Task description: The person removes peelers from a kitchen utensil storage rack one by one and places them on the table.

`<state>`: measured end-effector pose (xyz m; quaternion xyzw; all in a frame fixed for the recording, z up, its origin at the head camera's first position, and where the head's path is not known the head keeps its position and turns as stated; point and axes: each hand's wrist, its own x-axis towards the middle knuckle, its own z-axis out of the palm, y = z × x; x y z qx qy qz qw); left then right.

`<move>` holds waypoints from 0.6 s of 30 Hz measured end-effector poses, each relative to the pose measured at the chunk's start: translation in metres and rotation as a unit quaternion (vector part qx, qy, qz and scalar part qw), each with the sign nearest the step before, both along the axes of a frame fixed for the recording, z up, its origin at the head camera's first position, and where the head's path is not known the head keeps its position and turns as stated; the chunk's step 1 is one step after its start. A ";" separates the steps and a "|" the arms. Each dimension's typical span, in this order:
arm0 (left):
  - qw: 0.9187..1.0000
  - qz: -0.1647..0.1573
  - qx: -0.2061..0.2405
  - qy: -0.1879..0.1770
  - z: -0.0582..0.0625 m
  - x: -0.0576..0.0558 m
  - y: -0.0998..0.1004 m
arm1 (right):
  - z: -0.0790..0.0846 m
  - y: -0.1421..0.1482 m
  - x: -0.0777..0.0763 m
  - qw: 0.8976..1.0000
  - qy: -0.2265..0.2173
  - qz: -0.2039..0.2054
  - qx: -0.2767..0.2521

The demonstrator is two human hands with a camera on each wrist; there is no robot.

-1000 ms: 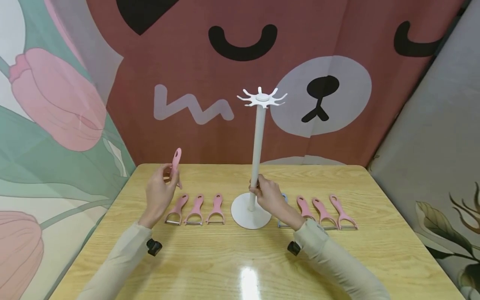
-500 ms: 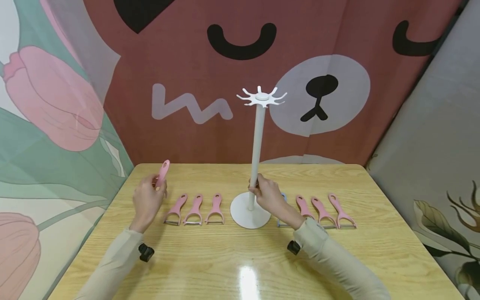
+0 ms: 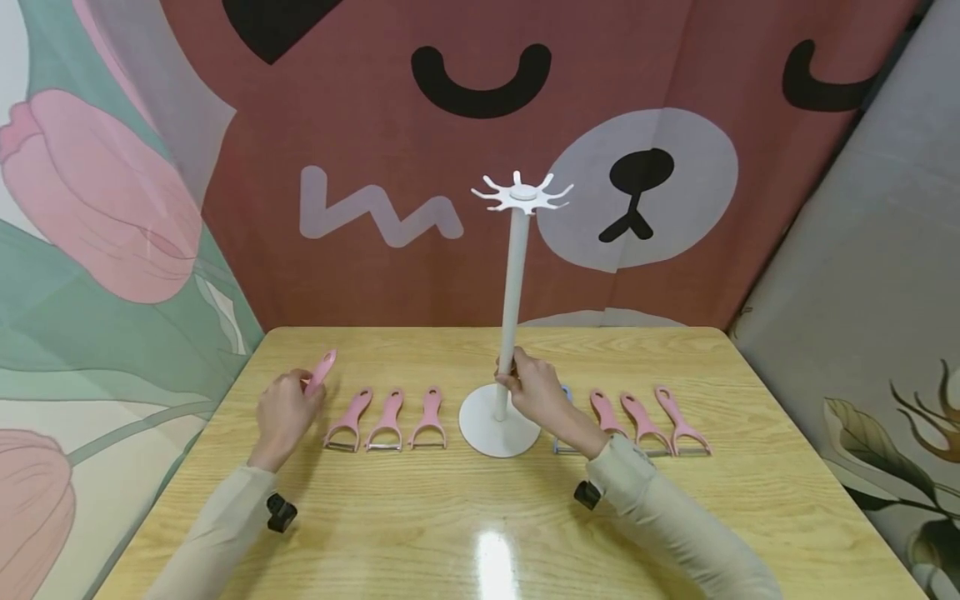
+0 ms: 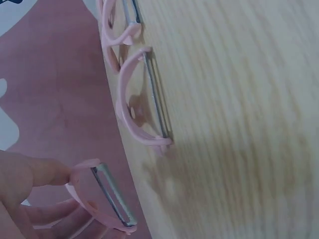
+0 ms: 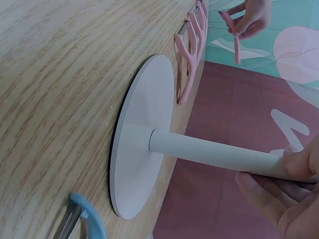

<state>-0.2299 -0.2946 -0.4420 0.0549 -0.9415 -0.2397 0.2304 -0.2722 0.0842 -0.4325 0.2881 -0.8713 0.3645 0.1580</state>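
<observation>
My left hand (image 3: 283, 418) pinches a pink Y-shaped peeler (image 3: 321, 373) above the table's left part. Its handle tilts up and away; in the left wrist view its blade end (image 4: 114, 195) hangs clear of the wood. Right of this hand, three more pink peelers lie in a row, the nearest one (image 3: 358, 407) with its handle pointing to the back. My right hand (image 3: 543, 393) grips the lower pole of a white stand (image 3: 513, 283), thumb and fingers around it. The stand's round base (image 5: 144, 144) rests flat on the table.
A hook ring (image 3: 522, 195) with several empty arms tops the pole. Right of the base lie a blue peeler (image 5: 91, 219), partly hidden by my right hand in the head view, and three pink peelers, including the outermost (image 3: 674, 410). A printed curtain hangs behind the table.
My left hand has moved left and lower with the pink peeler, closer to the table. The right hand keeps its grip on the pole, and the stand has stayed put.
</observation>
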 end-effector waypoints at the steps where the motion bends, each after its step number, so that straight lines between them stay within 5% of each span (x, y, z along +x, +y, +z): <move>1: 1.000 0.000 -0.002 -0.013 -0.001 0.001 -0.001 | 0.000 0.000 0.000 1.000 -0.001 0.001 0.001; 7: 0.997 -0.001 -0.011 -0.080 -0.005 0.003 -0.004 | -0.001 0.000 0.000 1.000 -0.011 0.000 0.005; 18: 0.989 0.002 -0.039 -0.140 -0.012 0.001 -0.008 | 0.000 0.000 0.000 1.000 -0.015 0.002 0.004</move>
